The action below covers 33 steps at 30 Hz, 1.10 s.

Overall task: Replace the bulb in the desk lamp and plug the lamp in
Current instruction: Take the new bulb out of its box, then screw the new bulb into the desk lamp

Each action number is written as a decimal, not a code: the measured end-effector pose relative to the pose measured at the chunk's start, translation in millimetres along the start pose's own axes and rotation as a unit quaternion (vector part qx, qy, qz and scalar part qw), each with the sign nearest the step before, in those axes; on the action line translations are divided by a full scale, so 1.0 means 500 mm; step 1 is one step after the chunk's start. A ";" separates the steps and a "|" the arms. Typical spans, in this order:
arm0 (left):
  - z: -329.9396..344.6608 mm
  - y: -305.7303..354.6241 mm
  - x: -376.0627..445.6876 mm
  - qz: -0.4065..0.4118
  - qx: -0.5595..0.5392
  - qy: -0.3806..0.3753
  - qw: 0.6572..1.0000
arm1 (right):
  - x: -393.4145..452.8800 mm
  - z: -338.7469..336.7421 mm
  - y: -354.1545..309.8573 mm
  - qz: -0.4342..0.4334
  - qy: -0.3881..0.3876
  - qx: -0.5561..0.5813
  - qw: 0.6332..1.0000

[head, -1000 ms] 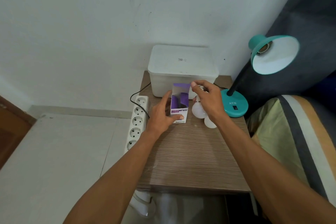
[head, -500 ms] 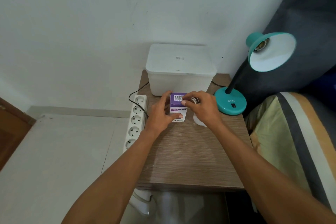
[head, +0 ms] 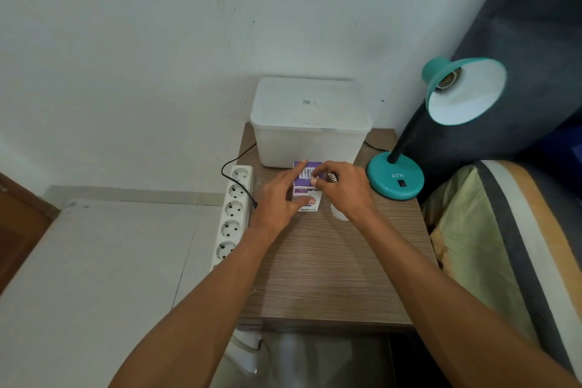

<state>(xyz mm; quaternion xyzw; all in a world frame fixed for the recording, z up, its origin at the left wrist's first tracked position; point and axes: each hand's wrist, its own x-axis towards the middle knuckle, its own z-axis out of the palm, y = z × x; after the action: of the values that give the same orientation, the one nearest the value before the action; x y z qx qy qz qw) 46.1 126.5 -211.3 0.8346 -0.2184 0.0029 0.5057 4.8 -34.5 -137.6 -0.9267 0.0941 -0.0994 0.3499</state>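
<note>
A purple and white bulb box [head: 307, 195] stands on the wooden bedside table [head: 327, 277], in front of the white container. My left hand [head: 278, 201] grips the box from the left, thumb on its front. My right hand [head: 341, 189] holds a bulb by its metal screw base [head: 333, 177] while its fingertips press on the box's top flap. A white globe [head: 338, 215] shows under that wrist; I cannot tell whether it belongs to the held bulb. The teal desk lamp [head: 395, 181] stands at the right, its shade [head: 466, 94] showing a bare socket [head: 447, 82].
A white lidded plastic container [head: 310, 123] sits at the table's back. A white power strip [head: 234, 208] lies along the table's left edge, with a black cord [head: 225, 168] ending beside it. A striped pillow [head: 504, 246] lies to the right.
The box's top flap, open a second ago, is now shut. My right hand has moved down and left with the bulb onto the box top.
</note>
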 end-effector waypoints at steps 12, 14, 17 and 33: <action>-0.028 0.040 -0.010 0.003 0.038 -0.013 0.999 | -0.016 -0.075 -0.014 0.097 0.044 0.092 0.990; -0.038 0.069 -0.016 0.021 0.060 -0.005 0.998 | -0.026 -0.105 -0.016 0.077 0.061 0.128 0.987; -0.044 0.083 -0.009 0.042 0.092 0.011 0.995 | -0.028 -0.127 -0.023 0.048 0.089 0.179 0.979; 0.087 0.419 0.165 0.247 0.148 -0.078 0.954 | -0.031 -0.426 0.053 0.145 0.275 0.241 0.919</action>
<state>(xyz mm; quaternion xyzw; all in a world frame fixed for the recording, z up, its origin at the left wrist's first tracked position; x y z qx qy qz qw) 34.5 -22.4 -37.5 0.8177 -0.4537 0.0944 0.3414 -66.1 -184.6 -0.7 -0.7267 0.2938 -0.3184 0.5331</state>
